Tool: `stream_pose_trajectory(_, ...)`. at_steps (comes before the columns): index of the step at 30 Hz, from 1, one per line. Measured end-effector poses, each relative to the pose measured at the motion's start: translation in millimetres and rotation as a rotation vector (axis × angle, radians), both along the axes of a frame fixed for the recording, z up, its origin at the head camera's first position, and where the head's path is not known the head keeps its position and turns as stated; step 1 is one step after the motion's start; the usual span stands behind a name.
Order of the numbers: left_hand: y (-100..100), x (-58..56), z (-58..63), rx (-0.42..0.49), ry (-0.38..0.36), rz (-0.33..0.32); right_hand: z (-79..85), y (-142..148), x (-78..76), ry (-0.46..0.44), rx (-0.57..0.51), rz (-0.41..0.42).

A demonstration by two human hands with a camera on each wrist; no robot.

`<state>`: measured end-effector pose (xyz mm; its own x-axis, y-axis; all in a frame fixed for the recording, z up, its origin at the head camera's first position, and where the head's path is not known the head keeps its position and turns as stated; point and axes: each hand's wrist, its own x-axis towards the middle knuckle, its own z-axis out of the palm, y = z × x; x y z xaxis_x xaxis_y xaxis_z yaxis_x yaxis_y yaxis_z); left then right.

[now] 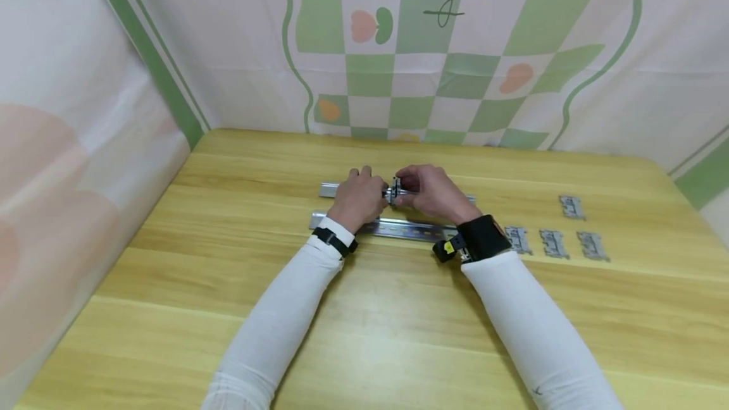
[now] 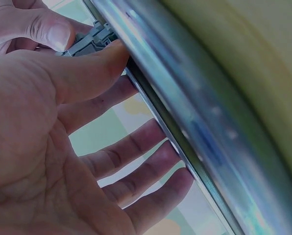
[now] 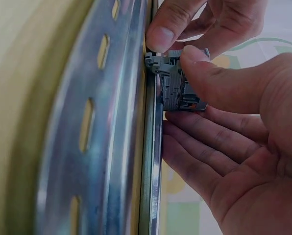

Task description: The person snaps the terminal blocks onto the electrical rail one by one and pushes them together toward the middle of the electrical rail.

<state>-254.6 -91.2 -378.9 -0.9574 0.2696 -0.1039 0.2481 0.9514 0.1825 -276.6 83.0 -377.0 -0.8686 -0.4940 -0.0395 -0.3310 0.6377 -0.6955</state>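
Observation:
Two slotted metal DIN rails lie across the table, one behind the other. Grey terminal blocks [image 3: 173,90] stand together on the far rail [image 1: 328,190]. With thumb and fingers, my right hand [image 1: 435,193] grips these blocks from the right. My left hand [image 1: 360,198] holds the far rail just left of them. In the left wrist view its thumb is on one side of the rail and its fingertips touch the other. Both thumbs come close together at the blocks. How the blocks' feet sit on the rail is hidden.
The near rail [image 1: 410,231] lies in front of the hands, partly under the right wrist. Several loose terminal blocks [image 1: 592,245] lie flat on the wooden table [image 1: 398,328] to the right. A patterned cloth [image 1: 421,74] hangs behind the table.

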Motion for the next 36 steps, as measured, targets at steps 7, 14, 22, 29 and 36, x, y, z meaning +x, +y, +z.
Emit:
stream_pose_trajectory(7, 0.3, -0.6, 0.2, 0.003, 0.006, 0.002, -0.8, -3.4, 1.3, 0.100, 0.063, 0.023)
stream_pose_trajectory(14, 0.5, -0.9, 0.0, 0.002, 0.007, 0.009, -0.1, -5.0, 3.4, 0.103, 0.090, 0.008)
stream_pose_trajectory(22, 0.5, -1.1, 0.6, -0.002, 0.003, 0.009, -2.0, -6.4, 4.1, 0.112, 0.101, 0.000)
stream_pose_trajectory(29, 0.5, -2.7, 0.7, -0.010, 0.007, 0.002, -1.2, -7.4, 6.0, 0.124, 0.113, -0.008)
stream_pose_trajectory(36, 0.1, -2.2, 0.3, -0.010, 0.003, 0.005, -1.4, -8.3, 6.7, 0.145, 0.122, -0.001)
